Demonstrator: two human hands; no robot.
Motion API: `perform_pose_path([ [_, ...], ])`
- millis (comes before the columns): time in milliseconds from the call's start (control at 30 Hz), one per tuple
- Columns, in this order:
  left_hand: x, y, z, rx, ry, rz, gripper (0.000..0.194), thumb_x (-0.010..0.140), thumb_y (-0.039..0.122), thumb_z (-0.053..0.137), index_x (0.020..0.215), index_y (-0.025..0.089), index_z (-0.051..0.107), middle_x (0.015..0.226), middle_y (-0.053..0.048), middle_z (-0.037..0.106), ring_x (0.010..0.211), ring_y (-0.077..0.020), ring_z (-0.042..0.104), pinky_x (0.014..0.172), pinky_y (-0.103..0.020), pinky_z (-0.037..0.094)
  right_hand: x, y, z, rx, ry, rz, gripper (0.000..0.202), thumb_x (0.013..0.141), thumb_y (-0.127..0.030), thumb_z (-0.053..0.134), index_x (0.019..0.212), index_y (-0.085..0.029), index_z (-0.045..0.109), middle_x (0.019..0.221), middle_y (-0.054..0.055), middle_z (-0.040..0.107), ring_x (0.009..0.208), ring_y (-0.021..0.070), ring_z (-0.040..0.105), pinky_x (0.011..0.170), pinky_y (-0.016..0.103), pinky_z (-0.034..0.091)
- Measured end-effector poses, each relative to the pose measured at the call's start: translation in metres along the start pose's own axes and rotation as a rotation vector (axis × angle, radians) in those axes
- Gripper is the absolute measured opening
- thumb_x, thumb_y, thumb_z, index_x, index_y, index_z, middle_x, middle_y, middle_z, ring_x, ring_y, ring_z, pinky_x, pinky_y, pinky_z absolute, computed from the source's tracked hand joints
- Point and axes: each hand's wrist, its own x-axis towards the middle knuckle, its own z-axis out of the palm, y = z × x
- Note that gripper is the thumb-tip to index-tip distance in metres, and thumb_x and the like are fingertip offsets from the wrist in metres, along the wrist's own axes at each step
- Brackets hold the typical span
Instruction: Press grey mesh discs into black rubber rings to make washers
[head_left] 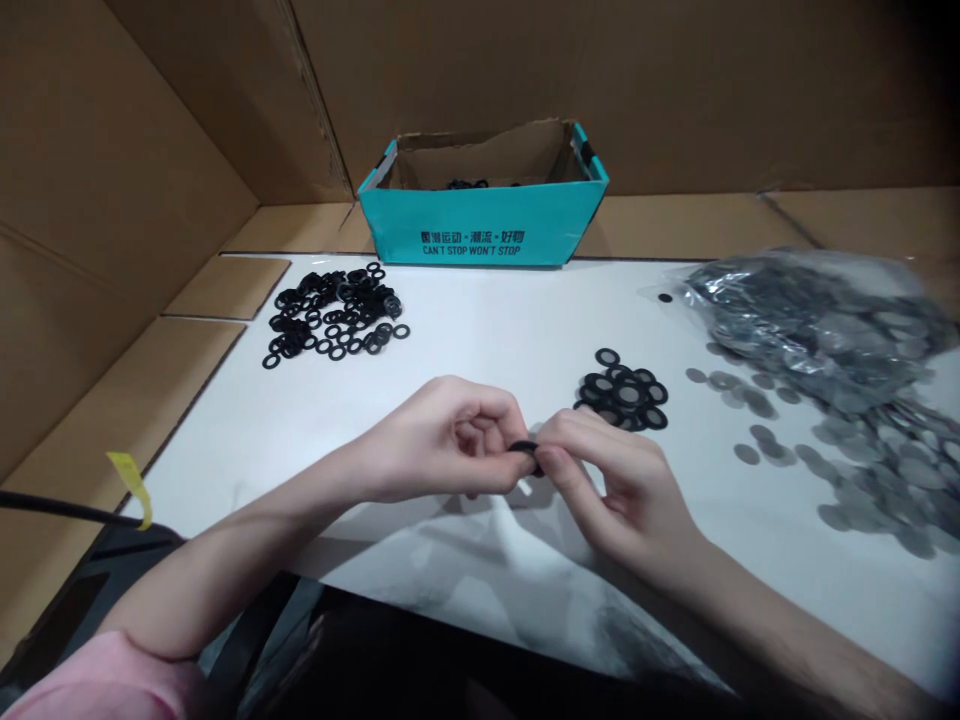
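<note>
Between the fingertips of both hands is a small black ring (pixel 524 447), held above the white table near its front edge. My left hand (pixel 450 440) pinches its left side, fingers curled. My right hand (pixel 611 475) grips the right side with thumb and forefinger. Whether a disc sits in the ring is hidden by the fingers. Just beyond my right hand lies a small pile of black rings with grey discs in them (pixel 628 393). A larger pile of black rings (pixel 337 312) is at the back left. Loose grey mesh discs (pixel 892 460) spread over the right side.
A teal box (pixel 484 220) with some black rings inside stands at the back centre. A clear plastic bag (pixel 810 320) of grey discs lies at the back right. Cardboard walls (pixel 637 90) surround the white table (pixel 480 320). A yellow tag (pixel 131 485) hangs at the left.
</note>
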Motion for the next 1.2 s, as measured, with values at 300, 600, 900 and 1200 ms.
perform_pose_path([
  [300,0.002,-0.009,0.007,-0.080,0.117,0.103,0.016,0.085,0.026,0.065,0.084,0.011,0.059,0.063,0.002,0.058,0.055,-0.0065,0.055,0.054,-0.016,0.041,-0.001,0.001,-0.001,0.031,0.059,0.120,0.026,0.094,-0.014,0.045,0.070,-0.019,0.051,0.061,0.000,0.054,0.057,0.0106,0.051,0.054,0.024,0.041],
  [600,0.001,-0.006,0.004,0.002,0.059,0.082,0.014,0.080,0.021,0.068,0.074,0.011,0.059,0.062,0.003,0.053,0.056,-0.0058,0.047,0.053,-0.016,0.036,-0.004,0.002,0.001,-0.051,0.052,0.013,0.019,0.090,-0.008,0.046,0.076,-0.020,0.052,0.063,0.000,0.055,0.059,0.0121,0.051,0.055,0.027,0.041],
  [900,0.001,-0.012,0.003,-0.045,0.102,0.193,0.026,0.075,0.023,0.078,0.092,0.011,0.062,0.069,0.001,0.060,0.064,-0.0085,0.057,0.063,-0.020,0.047,0.001,0.002,-0.004,0.198,0.004,0.257,0.032,0.097,-0.026,0.044,0.067,-0.019,0.051,0.059,-0.001,0.052,0.055,0.0099,0.049,0.050,0.023,0.038],
  [1200,-0.001,-0.010,0.011,0.126,0.248,0.373,0.017,0.082,0.022,0.070,0.090,0.008,0.063,0.073,-0.002,0.062,0.064,-0.0094,0.058,0.065,-0.021,0.050,-0.001,0.001,0.001,0.378,0.049,0.407,0.037,0.097,-0.037,0.045,0.065,-0.019,0.049,0.058,-0.001,0.048,0.054,0.0100,0.047,0.049,0.021,0.038],
])
